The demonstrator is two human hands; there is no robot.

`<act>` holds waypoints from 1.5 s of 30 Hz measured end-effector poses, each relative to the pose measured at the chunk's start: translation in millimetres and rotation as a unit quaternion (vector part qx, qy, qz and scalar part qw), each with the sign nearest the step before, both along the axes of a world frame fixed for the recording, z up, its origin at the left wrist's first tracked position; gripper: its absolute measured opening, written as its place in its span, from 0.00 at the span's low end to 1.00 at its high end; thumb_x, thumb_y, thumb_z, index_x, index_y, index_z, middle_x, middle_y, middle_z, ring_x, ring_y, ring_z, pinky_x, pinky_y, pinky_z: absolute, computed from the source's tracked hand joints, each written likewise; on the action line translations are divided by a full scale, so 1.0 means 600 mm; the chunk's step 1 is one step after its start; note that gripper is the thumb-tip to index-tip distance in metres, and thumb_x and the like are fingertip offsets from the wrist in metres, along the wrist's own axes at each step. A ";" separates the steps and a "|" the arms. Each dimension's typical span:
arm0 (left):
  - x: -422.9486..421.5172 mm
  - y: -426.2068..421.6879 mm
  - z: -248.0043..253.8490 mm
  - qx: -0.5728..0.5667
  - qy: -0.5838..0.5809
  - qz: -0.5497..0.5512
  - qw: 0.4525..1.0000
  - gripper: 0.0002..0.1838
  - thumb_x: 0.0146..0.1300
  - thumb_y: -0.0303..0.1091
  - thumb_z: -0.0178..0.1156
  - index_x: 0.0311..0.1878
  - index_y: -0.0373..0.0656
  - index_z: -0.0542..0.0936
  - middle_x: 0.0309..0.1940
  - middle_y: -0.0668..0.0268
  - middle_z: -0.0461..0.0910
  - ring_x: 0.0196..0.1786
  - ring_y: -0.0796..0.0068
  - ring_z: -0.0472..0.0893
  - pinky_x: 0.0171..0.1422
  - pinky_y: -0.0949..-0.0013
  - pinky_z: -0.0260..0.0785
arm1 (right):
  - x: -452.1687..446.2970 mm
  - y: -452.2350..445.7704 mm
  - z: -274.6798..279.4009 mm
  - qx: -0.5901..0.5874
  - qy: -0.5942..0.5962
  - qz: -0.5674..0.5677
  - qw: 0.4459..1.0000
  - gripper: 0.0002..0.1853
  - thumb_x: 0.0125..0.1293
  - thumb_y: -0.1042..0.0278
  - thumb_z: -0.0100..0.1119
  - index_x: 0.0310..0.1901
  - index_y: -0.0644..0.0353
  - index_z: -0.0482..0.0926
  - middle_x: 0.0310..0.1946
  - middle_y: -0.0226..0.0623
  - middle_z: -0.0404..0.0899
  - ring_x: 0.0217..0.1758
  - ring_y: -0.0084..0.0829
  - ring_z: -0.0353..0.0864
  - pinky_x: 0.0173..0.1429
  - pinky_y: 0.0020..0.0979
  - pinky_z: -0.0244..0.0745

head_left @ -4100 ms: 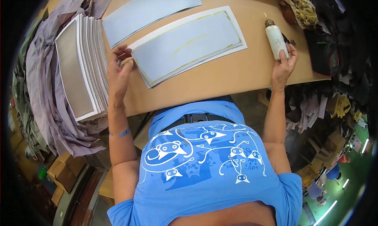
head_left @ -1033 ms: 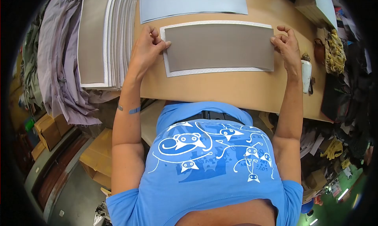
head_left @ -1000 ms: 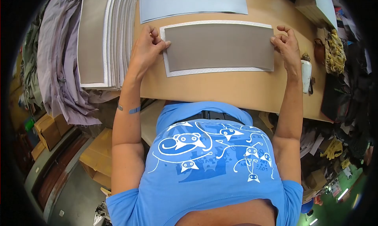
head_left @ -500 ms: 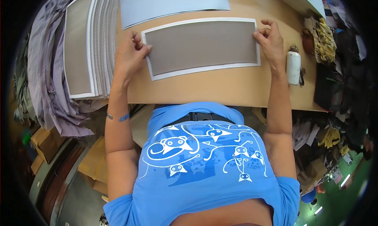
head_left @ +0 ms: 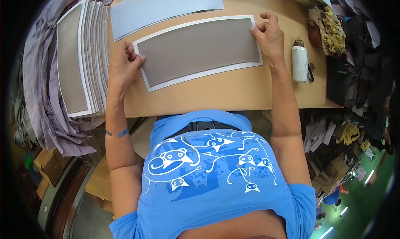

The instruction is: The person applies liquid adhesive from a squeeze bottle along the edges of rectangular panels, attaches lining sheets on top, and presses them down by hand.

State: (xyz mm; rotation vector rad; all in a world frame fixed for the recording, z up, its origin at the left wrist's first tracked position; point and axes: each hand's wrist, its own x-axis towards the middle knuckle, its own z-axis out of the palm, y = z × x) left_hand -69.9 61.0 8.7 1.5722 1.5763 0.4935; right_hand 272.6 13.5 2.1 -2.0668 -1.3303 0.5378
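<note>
A flat rectangular grey-brown fabric panel (head_left: 200, 51) with a white border lies on the table in front of me. At its left edge my left hand (head_left: 125, 68) pinches the border between thumb and fingers. My right hand (head_left: 270, 37) pinches the upper right corner in the same way, with its other fingers curled. Just beyond the panel rests a pale blue-grey sheet (head_left: 166, 10), apparently more than one layer. Left of my left hand stands a fanned stack of similar white-bordered panels (head_left: 71, 55).
On the tan table (head_left: 187, 99), a white bottle (head_left: 299, 64) with a dirty top stands right of my right arm. Beyond it are a brown round object (head_left: 314, 34) and a box of yellowish material (head_left: 331, 30). Lilac cloth (head_left: 41, 85) hangs at the left; cardboard boxes (head_left: 50, 166) sit below.
The whole view has shifted and tilted slightly, so table items appear farther left. Both hands keep the same grip, and the panel stays about where it was beside the sheet.
</note>
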 end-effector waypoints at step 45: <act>0.001 -0.004 0.007 0.035 0.046 -0.041 0.998 0.15 0.48 0.25 0.65 0.32 0.41 0.66 0.21 0.66 0.73 0.26 0.77 0.71 0.33 0.71 0.67 | -0.001 -0.003 -0.004 0.014 -0.006 0.004 1.000 0.21 0.52 0.71 0.59 0.50 0.59 0.70 0.24 0.32 0.79 0.28 0.28 0.78 0.41 0.30 0.72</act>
